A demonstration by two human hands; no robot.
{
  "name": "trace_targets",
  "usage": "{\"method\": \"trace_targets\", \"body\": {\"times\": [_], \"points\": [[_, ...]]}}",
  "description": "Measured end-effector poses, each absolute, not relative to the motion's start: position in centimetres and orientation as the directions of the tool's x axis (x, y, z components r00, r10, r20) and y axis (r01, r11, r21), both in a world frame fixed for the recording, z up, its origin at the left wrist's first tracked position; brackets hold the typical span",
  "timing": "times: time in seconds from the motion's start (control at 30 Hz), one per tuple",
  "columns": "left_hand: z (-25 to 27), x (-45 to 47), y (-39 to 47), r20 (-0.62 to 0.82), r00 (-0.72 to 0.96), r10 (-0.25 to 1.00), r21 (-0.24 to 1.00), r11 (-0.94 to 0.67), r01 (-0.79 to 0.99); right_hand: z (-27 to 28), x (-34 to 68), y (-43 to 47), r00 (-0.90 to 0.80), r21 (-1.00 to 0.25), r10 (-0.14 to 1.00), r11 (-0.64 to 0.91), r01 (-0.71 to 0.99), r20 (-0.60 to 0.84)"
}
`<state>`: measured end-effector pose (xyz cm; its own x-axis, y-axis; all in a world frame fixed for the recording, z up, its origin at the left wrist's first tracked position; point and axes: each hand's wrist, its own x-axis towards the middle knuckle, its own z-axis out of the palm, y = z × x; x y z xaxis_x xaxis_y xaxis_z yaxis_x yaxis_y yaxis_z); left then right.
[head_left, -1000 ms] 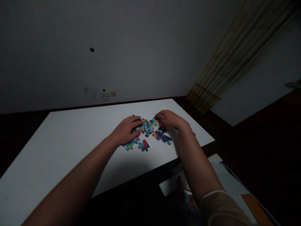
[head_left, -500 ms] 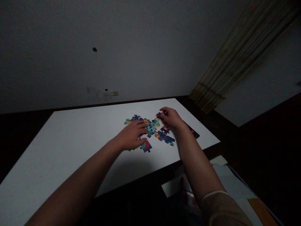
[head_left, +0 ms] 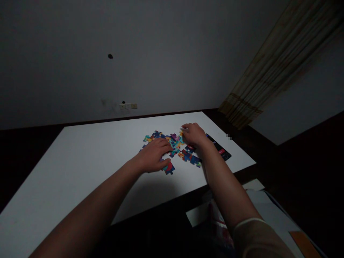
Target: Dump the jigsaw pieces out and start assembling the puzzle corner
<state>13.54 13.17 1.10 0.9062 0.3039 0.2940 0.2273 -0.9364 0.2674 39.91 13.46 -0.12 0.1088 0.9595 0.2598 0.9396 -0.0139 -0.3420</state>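
My left hand (head_left: 156, 155) lies open over the left part of a colourful jigsaw puzzle (head_left: 176, 144), fingers spread and palm down, hiding some of the pieces. A red and blue piece (head_left: 169, 167) shows below its thumb. At the puzzle's far right edge, my right hand (head_left: 195, 134) has its fingers curled, with the tips at a yellow puzzle piece (head_left: 181, 133). A purple piece (head_left: 175, 137) lies just left of those fingertips. Joined blue and orange pieces (head_left: 189, 157) sit below the right hand, partly covered by the wrist.
Beside my right forearm lies a dark phone-like slab (head_left: 220, 148) with a lit screen. The white table (head_left: 94, 154) reaches far left. A wall with sockets (head_left: 128, 106) stands behind it, and a curtain (head_left: 242, 96) hangs at right. Bags and papers (head_left: 268, 208) are at lower right.
The purple piece, earlier under my right fingers, now lies further left against the puzzle. My right hand has drawn slightly off it. My left hand stays on the puzzle; the view has shifted slightly.
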Motion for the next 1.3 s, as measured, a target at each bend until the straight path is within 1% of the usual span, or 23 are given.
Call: {"method": "trace_targets", "body": {"times": [0.07,0.1,0.17,0.27,0.37,0.4,0.47,0.53,0.57,0.67,0.7,0.77,0.83,0.93,1.03,1.1,1.17,1.23,1.3], "points": [[0.9,13.5,13.2,0.296,0.904,0.307,0.266,-0.936,0.231,-0.3,40.5,13.3,0.069,-0.281,0.972,-0.003,0.960,0.223],[0.7,13.5,13.2,0.296,0.903,0.310,0.264,-0.936,0.235,-0.4,40.7,13.3,0.050,-0.274,0.977,0.009,0.962,0.208],[0.3,13.5,13.3,0.282,0.903,0.324,0.261,-0.932,0.252,-0.6,40.8,13.4,0.040,-0.297,0.981,0.018,0.955,0.188],[-0.2,13.5,13.3,0.242,0.908,0.343,0.262,-0.924,0.279,-0.6,40.5,13.5,0.094,-0.399,0.974,-0.005,0.917,0.206],[0.0,13.5,13.3,0.256,0.909,0.329,0.256,-0.930,0.265,-0.1,39.1,13.3,0.142,-0.532,0.943,0.042,0.846,0.300],[0.3,13.5,13.2,0.273,0.906,0.324,0.251,-0.933,0.259,0.2,38.6,13.2,0.123,-0.575,0.945,0.078,0.814,0.303],[0.8,13.5,13.2,0.310,0.888,0.340,0.240,-0.932,0.273,1.0,37.5,12.7,0.006,-0.649,0.977,0.138,0.748,0.215],[1.1,13.5,13.2,0.344,0.858,0.382,0.232,-0.920,0.316,1.6,37.1,12.2,-0.112,-0.694,0.986,0.165,0.701,0.121],[1.1,13.4,13.3,0.359,0.842,0.403,0.232,-0.912,0.337,1.9,37.2,12.0,-0.133,-0.702,0.984,0.180,0.689,0.122],[0.9,13.4,13.4,0.378,0.833,0.405,0.237,-0.912,0.336,2.2,38.6,11.6,-0.070,-0.676,0.968,0.218,0.704,0.239],[0.8,13.4,13.4,0.376,0.840,0.392,0.237,-0.917,0.322,2.1,39.3,11.5,-0.049,-0.657,0.968,0.203,0.726,0.246],[0.6,13.5,13.4,0.365,0.857,0.365,0.236,-0.926,0.294,1.7,40.2,11.4,-0.034,-0.595,0.979,0.149,0.790,0.199],[0.6,13.6,13.3,0.353,0.863,0.362,0.241,-0.926,0.290,1.1,40.5,11.5,-0.057,-0.505,0.986,0.130,0.853,0.159],[1.0,13.7,13.2,0.351,0.841,0.412,0.244,-0.907,0.343,0.5,40.0,11.6,-0.134,-0.377,0.979,0.184,0.908,0.155],[1.0,13.7,13.4,0.365,0.822,0.437,0.243,-0.897,0.369,0.3,39.4,11.5,-0.170,-0.311,0.976,0.206,0.928,0.139],[0.7,13.6,13.6,0.366,0.834,0.413,0.246,-0.907,0.341,0.2,39.2,11.5,-0.156,-0.323,0.978,0.194,0.926,0.142],[0.3,13.6,13.8,0.348,0.854,0.386,0.246,-0.917,0.314,0.1,39.4,11.6,-0.110,-0.388,0.984,0.157,0.908,0.139],[-0.2,13.6,14.0,0.317,0.870,0.377,0.248,-0.919,0.308,0.0,39.7,11.7,-0.045,-0.464,0.987,0.113,0.878,0.155],[-0.4,13.6,14.1,0.296,0.878,0.377,0.246,-0.918,0.311,-0.1,40.1,11.9,0.045,-0.498,0.980,0.057,0.865,0.191]]}}
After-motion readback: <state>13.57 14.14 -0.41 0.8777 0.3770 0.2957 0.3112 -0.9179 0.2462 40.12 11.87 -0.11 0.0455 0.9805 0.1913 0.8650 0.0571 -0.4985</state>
